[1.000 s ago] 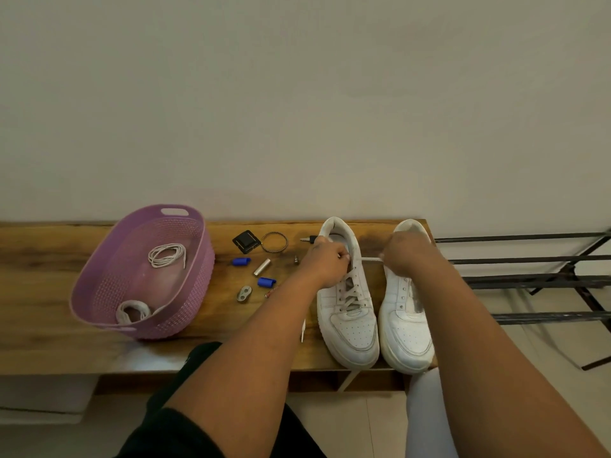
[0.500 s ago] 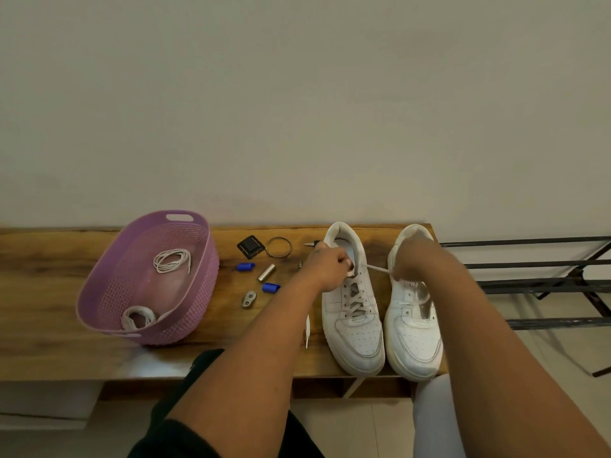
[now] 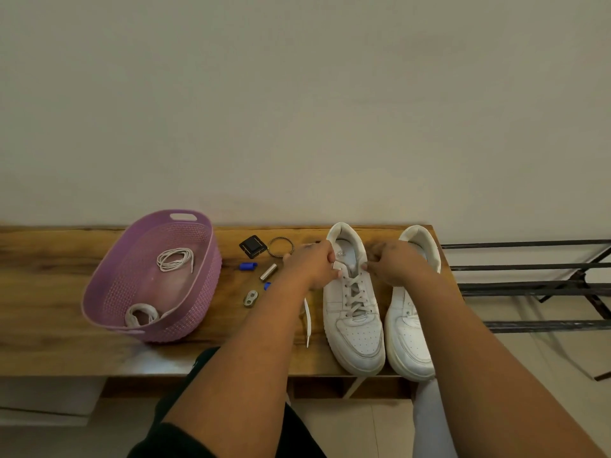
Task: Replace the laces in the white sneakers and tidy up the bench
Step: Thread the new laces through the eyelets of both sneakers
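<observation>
the left hand (image 3: 314, 266) pinches a white lace (image 3: 338, 266) end at the top holes of the left sneaker (image 3: 353, 305). its fingers are curled tight on the lace tip. the right hand (image 3: 391, 264) is at the other side of the same shoe top, fingers curled in. it looks like it pinches the lace there too, but the bit it holds is too small to see well.

the lace already crosses back and forth down the front of this shoe. another loose lace piece (image 3: 307, 317) lies on the bench (image 3: 49, 292) just beside the shoe.

the lace is soft and floppy, so it will bend and slip. the best place to hold it is the stiff tip, close to the hole. the shoe is light and may slide when the lace is pulled, so one hand should steady it.

the right sneaker (image 3: 411, 328) stands just beside the first one, and it seems to have no lace yet.

further left sit small bits: a black square thing (image 3: 253, 246), a ring (image 3: 281, 246), a blue cap (image 3: 248, 266) and a silver tube (image 3: 268, 272). the purple basket (image 3: 105, 292) holds two lace bundles (image 3: 175, 259).
</observation>
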